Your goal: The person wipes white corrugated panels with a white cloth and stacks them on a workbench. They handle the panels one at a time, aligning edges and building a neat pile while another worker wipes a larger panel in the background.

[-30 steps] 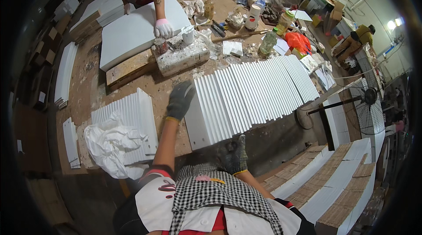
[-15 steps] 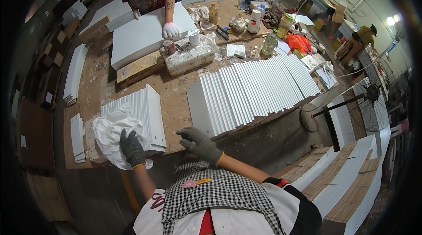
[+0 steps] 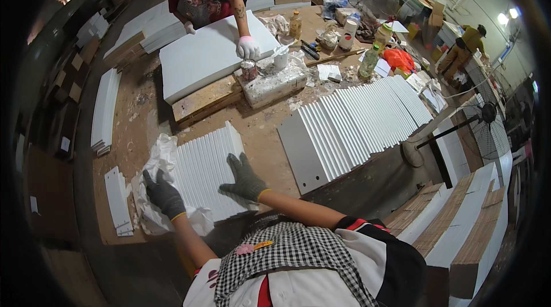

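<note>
On the workbench in front of me, a short row of white boards (image 3: 202,160) leans closely together. My right hand (image 3: 245,179), in a grey-green knit glove, lies against the right end of that row with its fingers spread and nothing held. My left hand (image 3: 165,197), gloved alike, rests on a crumpled white cloth or thin sheet (image 3: 158,160) at the row's left end, fingers apart. Farther right stands a longer slanted row of white boards (image 3: 361,126), its nearest face grey with two small holes.
Across the bench (image 3: 138,114) a co-worker's white-gloved hand (image 3: 248,48) presses on a stack of large white panels (image 3: 212,57). Near it are a paint-spattered block (image 3: 272,86), a white cup (image 3: 280,57) and a green bottle (image 3: 369,61). A black fan (image 3: 487,114) stands at right.
My right hand has moved down onto the short row, its fingers spreading. The crumpled sheet has come off the boards' tops toward the left, with my left hand on it. The view has shifted.
</note>
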Demonstrator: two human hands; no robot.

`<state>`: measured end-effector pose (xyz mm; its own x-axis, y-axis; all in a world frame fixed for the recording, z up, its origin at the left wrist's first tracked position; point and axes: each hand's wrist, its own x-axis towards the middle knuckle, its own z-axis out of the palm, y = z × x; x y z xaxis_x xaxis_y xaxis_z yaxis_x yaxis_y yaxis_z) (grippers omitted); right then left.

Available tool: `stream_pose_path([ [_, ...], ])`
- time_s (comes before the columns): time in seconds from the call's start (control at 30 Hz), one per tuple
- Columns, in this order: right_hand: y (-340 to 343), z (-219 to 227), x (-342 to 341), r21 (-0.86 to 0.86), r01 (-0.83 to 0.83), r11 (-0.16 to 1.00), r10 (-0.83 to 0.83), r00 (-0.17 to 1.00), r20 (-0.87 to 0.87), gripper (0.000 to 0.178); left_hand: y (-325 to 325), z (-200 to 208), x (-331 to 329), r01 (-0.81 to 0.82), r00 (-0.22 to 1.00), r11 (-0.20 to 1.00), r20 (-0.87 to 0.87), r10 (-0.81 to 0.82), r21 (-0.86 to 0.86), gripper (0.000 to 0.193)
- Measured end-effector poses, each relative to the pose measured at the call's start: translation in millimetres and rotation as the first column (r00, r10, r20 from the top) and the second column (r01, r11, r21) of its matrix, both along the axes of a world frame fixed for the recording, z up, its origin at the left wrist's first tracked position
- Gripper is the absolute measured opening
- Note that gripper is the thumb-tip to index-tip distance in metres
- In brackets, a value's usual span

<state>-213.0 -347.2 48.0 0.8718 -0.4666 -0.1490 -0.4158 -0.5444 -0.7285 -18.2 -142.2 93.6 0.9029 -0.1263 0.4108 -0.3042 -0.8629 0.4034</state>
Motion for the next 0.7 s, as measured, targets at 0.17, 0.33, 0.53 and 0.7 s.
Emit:
stream_pose_path([
  [0.17, -8.5, -11.6, -12.1, 0.099, 0.066, 0.993, -0.072, 0.996, 0.058, 0.115, -35.3, -11.5, -40.1, 0.230, 0.928, 0.954, 0.250, -0.275, 0.193, 0.040],
  [0.33, -17.9, -10.3, -16.8, -0.012, 0.107, 0.994, -0.107, 0.994, 0.025, 0.109, -76.6, -35.9, -116.0, 0.703, 0.708, 0.710, -0.147, -0.691, 0.047, 0.043],
  [0.53, -28.2, 19.4, -5.5, -0.073, 0.073, 0.995, -0.077, 0.996, -0.045, 0.113, -74.6, -42.7, -126.4, 0.650, 0.751, 0.751, -0.053, -0.658, -0.116, 0.046],
  [0.7, -37.1, 33.6, -4.1, -0.026, 0.155, 0.988, -0.157, 0.963, -0.217, 0.115, -75.2, -38.3, -127.3, 0.696, 0.718, 0.717, 0.059, -0.693, -0.041, 0.046],
])
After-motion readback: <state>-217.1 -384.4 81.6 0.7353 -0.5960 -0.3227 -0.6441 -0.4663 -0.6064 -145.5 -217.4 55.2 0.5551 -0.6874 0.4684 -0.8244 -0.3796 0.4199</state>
